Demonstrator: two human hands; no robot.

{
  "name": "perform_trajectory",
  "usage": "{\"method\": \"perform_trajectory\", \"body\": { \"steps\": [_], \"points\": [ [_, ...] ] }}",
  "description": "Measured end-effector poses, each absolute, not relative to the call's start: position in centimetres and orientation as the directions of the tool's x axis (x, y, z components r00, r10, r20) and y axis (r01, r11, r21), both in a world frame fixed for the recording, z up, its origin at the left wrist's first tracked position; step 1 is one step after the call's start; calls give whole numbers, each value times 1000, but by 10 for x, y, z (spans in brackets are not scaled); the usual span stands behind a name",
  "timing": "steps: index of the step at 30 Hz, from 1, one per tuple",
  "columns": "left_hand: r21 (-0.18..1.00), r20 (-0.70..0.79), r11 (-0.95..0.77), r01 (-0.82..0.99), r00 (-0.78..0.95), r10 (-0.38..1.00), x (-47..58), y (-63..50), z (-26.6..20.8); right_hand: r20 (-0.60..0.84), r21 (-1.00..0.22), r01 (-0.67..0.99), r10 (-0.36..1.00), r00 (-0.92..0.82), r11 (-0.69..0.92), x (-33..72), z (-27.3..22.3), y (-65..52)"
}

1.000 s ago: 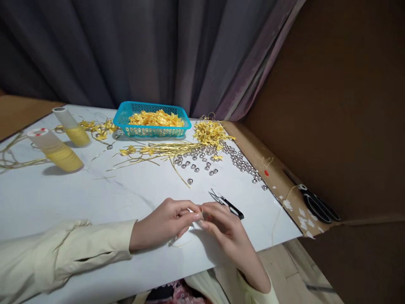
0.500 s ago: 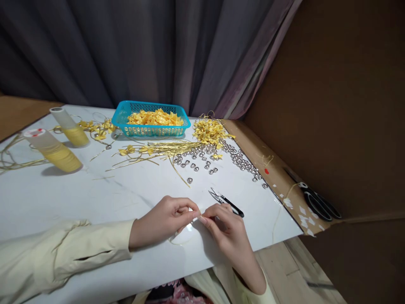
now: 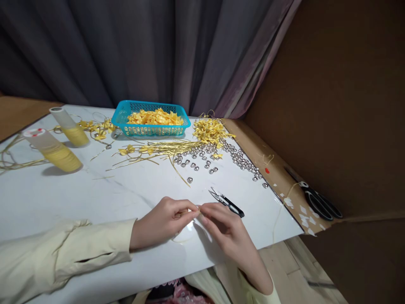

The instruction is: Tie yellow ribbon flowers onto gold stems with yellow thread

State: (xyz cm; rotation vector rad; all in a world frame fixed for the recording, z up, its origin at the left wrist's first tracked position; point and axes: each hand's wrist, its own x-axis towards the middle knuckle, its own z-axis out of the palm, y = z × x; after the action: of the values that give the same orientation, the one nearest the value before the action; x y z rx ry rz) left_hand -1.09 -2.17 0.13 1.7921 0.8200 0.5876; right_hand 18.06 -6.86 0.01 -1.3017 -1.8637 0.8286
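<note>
My left hand [image 3: 169,220] and my right hand [image 3: 226,228] meet fingertip to fingertip over the front of the white table. Both pinch a thin pale-yellow thread [image 3: 180,240], whose loose part curves down beneath my left fingers. What sits right between the fingertips is tiny and mostly hidden. Just behind my right hand lie thread snips [image 3: 226,202] with black handles, blades apart. Farther back are loose silver beads [image 3: 190,180] and a bundle of gold cords [image 3: 171,147] with yellow bows.
At the back stands a blue basket [image 3: 118,116] of yellow ribbon bows. Two thread spools [image 3: 58,154] [image 3: 74,134] stand at the left. A pile of bow-tipped cords [image 3: 209,130] lies beside the beads. Black scissors [image 3: 319,202] and white scraps lie on brown board at right.
My right hand has shifted slightly, its fingers straighter and closer to my left fingertips. The left hand has barely moved; the things on the table stay put.
</note>
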Motion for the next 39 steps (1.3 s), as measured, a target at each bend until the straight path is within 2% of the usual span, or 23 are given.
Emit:
{"method": "perform_trajectory", "body": {
  "steps": [6, 10, 16, 21, 27, 34, 39],
  "points": [
    [863, 150, -413, 290, 635, 758, -12, -20, 0, 285, -732, 568, 926, -246, 376, 171, -2, -69],
    [830, 181, -454, 323, 614, 768, -13, -18, -2, 330, -683, 619, 920, -212, 388, 169, -2, -70],
    [791, 227, -520, 322, 635, 738, -16, -17, -8, 338, -696, 629, 931, -138, 346, 172, -7, -67],
    [737, 305, -619, 270, 685, 662, -18, -19, -9, 377, -683, 600, 905, -198, 416, 167, -8, -64],
    [740, 249, -593, 318, 689, 680, -18, -18, -7, 481, -590, 659, 859, -178, 467, 160, -3, -63],
    [756, 224, -567, 327, 686, 693, -17, -17, -8, 462, -623, 654, 876, -136, 429, 159, -6, -62],
    [785, 211, -528, 323, 662, 719, -15, -15, -7, 525, -571, 671, 839, -144, 473, 159, -7, -63]
  ]
}}
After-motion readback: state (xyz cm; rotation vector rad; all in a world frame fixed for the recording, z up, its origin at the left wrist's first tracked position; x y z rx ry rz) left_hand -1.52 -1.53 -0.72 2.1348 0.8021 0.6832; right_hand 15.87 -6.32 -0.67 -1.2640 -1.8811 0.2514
